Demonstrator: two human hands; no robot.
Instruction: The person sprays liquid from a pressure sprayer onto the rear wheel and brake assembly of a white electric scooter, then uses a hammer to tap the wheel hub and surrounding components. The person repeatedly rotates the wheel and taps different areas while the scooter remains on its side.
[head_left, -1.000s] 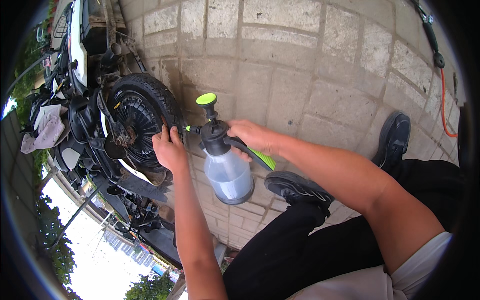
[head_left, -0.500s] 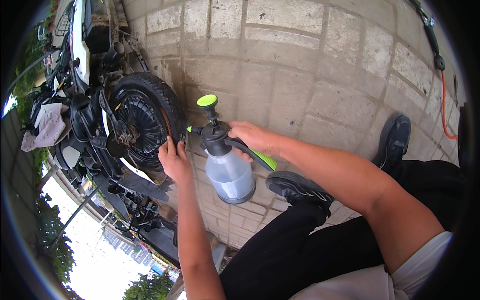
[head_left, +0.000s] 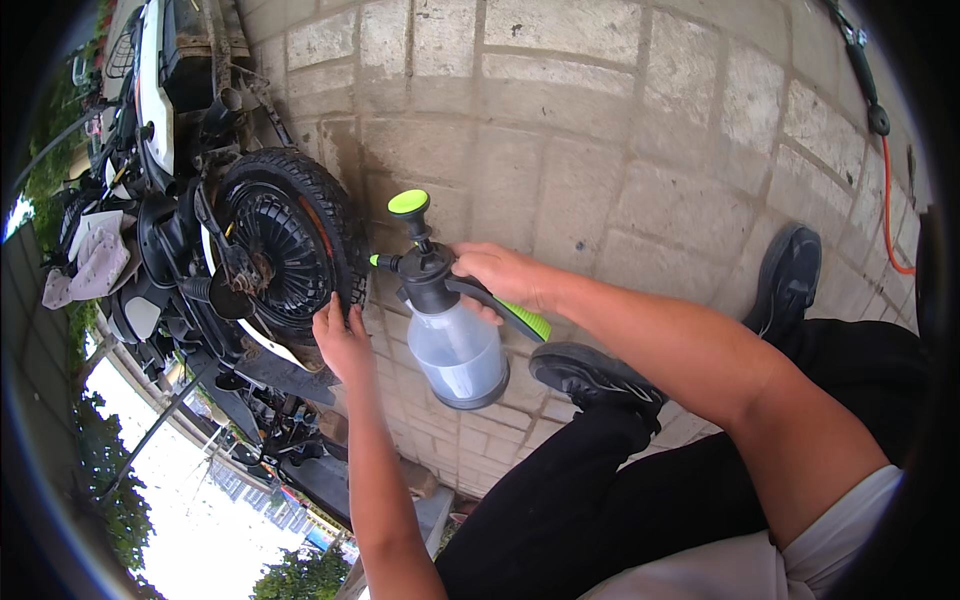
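Observation:
My right hand (head_left: 478, 262) grips the black-and-green handle of a pump sprayer (head_left: 455, 355), which has a translucent body with liquid in it, a green pump knob and a small nozzle pointing toward the motorcycle wheel. My left hand (head_left: 341, 338) has its fingers apart, their tips at the lower right part of the wheel's black tyre (head_left: 267, 166) and rim, just left of the sprayer. A thin orange strip (head_left: 322, 236) shows on the wheel above my fingertips. The dark spoked wheel (head_left: 295, 280) has a dirty hub and a white fender beside it.
The motorcycle (head_left: 157, 105) fills the left side, with a pale cloth (head_left: 93, 262) on it. Paving blocks (head_left: 560, 120) form the ground. My black shoes (head_left: 785, 275) are at right. A black tool with an orange hose (head_left: 885, 200) lies at the far right.
My left hand has slid downward along the wheel, leaving more of the orange strip in view. My right hand and the sprayer have stayed almost still.

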